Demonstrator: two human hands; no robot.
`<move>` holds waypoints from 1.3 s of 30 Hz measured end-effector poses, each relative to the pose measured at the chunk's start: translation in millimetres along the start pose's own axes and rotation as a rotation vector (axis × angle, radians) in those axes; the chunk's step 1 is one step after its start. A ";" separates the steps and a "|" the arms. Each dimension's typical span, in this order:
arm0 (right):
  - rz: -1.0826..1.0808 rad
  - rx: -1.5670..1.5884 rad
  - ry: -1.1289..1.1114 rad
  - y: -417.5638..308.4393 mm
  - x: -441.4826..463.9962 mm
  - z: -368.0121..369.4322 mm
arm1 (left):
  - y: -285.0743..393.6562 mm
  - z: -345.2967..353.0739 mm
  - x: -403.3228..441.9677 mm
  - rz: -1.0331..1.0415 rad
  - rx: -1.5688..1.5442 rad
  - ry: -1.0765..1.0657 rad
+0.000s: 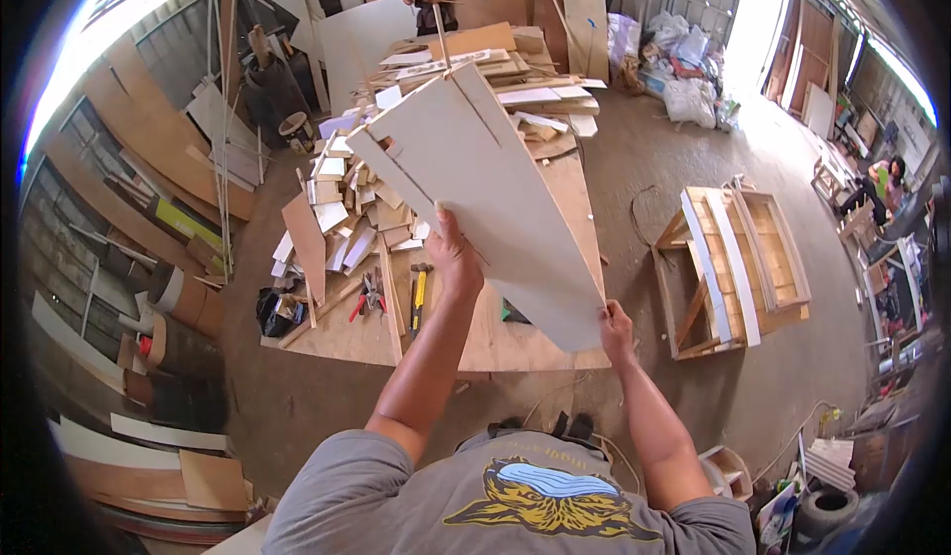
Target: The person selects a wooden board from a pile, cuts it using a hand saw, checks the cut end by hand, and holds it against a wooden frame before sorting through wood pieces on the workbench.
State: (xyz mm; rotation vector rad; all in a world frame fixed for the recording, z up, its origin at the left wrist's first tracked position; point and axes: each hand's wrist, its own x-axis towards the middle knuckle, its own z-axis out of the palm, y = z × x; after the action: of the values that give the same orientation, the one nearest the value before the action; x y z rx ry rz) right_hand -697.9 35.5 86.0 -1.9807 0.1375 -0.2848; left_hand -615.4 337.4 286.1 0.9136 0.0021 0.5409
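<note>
1. Wood offcuts (371, 208) heap the desk (466, 355)'s left side.
2. Red-handled pliers (372, 300), then a yellow hammer (419, 296), lie near.
3. My left fingers (448, 231) grip the pale board (495, 208)'s left edge.
4. The board slants above the desk.
5. My right fingers (612, 319) pinch its near right corner.
6. A wooden frame (733, 258) stands right, on the floor (634, 149).

Offcuts (347, 197) heaped at 11 o'clock, a hammer (418, 300) on the counter (535, 356), boards (149, 127) leaning at 10 and a timber frame (734, 268) at 3 mark a woodworking workshop.
</note>
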 end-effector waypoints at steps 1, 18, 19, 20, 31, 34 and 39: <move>-0.023 0.007 -0.017 -0.6 8.0 -1.6 | 3.3 4.4 -1.6 0.052 -0.008 0.002; -0.909 0.239 -0.006 -310.8 37.8 -147.4 | -31.9 50.3 -54.4 0.398 0.074 -0.058; -0.931 0.255 -0.016 -322.7 37.5 -150.0 | -31.3 58.9 -57.8 0.438 0.075 -0.024; -0.953 0.269 -0.027 -333.3 36.8 -151.4 | -30.1 64.1 -60.9 0.437 0.076 -0.022; -0.901 0.454 -0.039 -347.0 29.8 -141.2 | -31.4 60.3 -76.1 0.377 0.176 -0.165; -0.866 0.462 0.006 -345.6 26.1 -148.5 | -27.7 66.6 -76.1 0.381 0.130 -0.150; -0.860 0.498 0.072 -338.5 30.7 -165.5 | 57.3 132.4 -68.7 0.571 0.217 -0.220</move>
State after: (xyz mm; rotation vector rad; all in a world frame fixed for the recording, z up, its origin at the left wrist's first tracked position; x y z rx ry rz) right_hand -722.5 23.1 463.1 -1.4317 -0.6960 -0.8501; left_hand -670.5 235.3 396.0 1.1879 -0.4167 0.9790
